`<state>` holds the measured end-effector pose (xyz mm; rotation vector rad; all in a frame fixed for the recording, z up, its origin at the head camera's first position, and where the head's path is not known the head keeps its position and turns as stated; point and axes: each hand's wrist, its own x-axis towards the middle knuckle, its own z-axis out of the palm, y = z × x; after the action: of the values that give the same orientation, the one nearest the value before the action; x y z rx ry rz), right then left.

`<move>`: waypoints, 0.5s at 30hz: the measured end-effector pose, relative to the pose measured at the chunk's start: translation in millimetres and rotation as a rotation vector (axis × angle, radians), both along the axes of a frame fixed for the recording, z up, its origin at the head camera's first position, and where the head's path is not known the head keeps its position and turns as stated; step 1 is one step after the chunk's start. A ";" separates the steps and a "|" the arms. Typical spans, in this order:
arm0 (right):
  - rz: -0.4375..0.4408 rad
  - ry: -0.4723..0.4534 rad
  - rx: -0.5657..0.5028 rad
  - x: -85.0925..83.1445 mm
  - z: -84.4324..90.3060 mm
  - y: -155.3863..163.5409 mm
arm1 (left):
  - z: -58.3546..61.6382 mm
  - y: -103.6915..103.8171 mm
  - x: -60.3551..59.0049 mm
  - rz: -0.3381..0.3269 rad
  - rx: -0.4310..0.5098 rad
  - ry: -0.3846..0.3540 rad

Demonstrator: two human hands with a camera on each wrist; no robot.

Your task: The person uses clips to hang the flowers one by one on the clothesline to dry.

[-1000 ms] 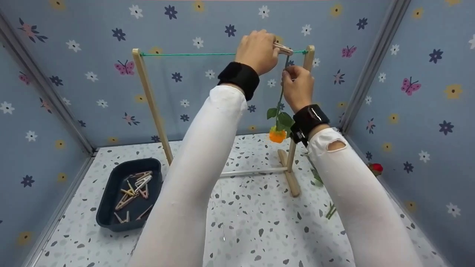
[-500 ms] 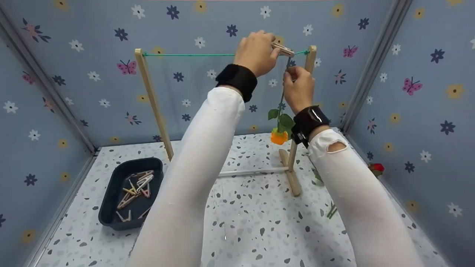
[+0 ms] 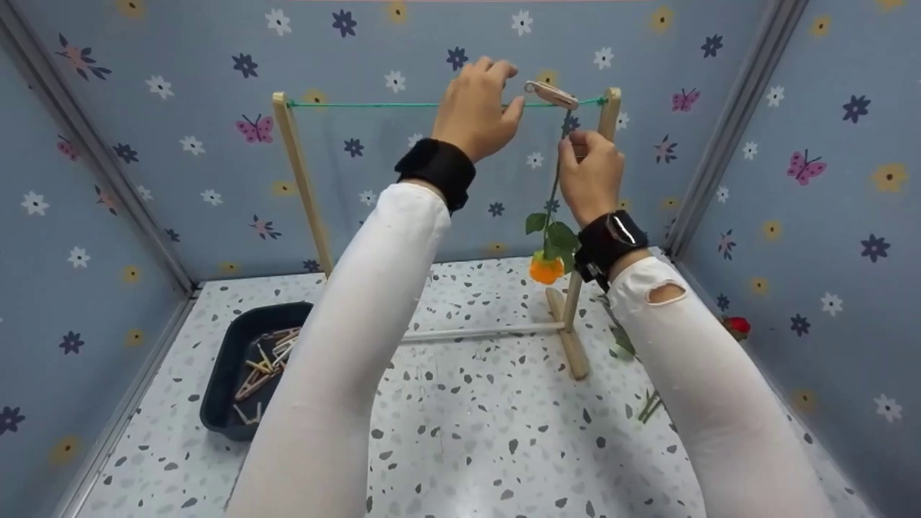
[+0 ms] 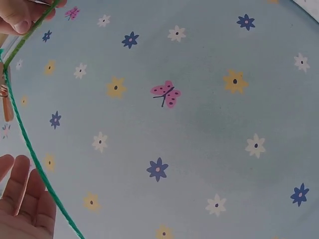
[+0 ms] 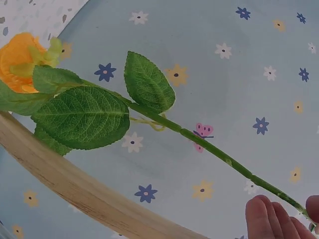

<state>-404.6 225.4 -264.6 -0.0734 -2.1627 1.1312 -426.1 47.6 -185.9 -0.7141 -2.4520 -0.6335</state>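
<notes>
A wooden clothespin sits on the green string near the right post, with the stem of an upside-down orange rose at its tip. My left hand is apart from the clothespin, just left of it, with fingers spread and nothing in them. Below the clothespin, my right hand pinches the upper stem. In the right wrist view, the green stem runs from the leaves down to my fingertips. The left wrist view shows the string passing my left hand.
The string spans a wooden frame with a left post and a right post. A dark tray of several clothespins stands at left, partly behind my sleeve. A red rose and cut stems lie at right.
My left hand has let go of the clothespin and drawn back to the left, its fingers opening. The clothespin stays on the string. My right hand remains at the stem.
</notes>
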 end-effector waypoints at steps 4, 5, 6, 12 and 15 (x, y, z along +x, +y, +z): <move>-0.012 0.036 -0.027 6.4 -2.3 2.3 | -11.9 -21.6 2.1 -0.024 0.087 0.036; -0.018 0.051 -0.034 7.8 -3.8 3.6 | -15.7 -27.2 2.8 -0.027 0.108 0.047; -0.024 0.069 -0.038 8.5 -5.8 5.6 | -20.1 -33.2 3.5 -0.031 0.124 0.065; -0.054 0.150 -0.072 11.9 -26.0 19.5 | -50.4 -74.0 11.1 -0.060 0.220 0.246; -0.062 0.166 -0.100 13.3 -38.1 26.7 | -65.5 -96.8 17.1 -0.059 0.268 0.330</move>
<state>-391.2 252.1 -302.7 -0.0879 -1.9455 1.1671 -409.1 -49.1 -251.4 -0.7198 -2.0057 -0.7812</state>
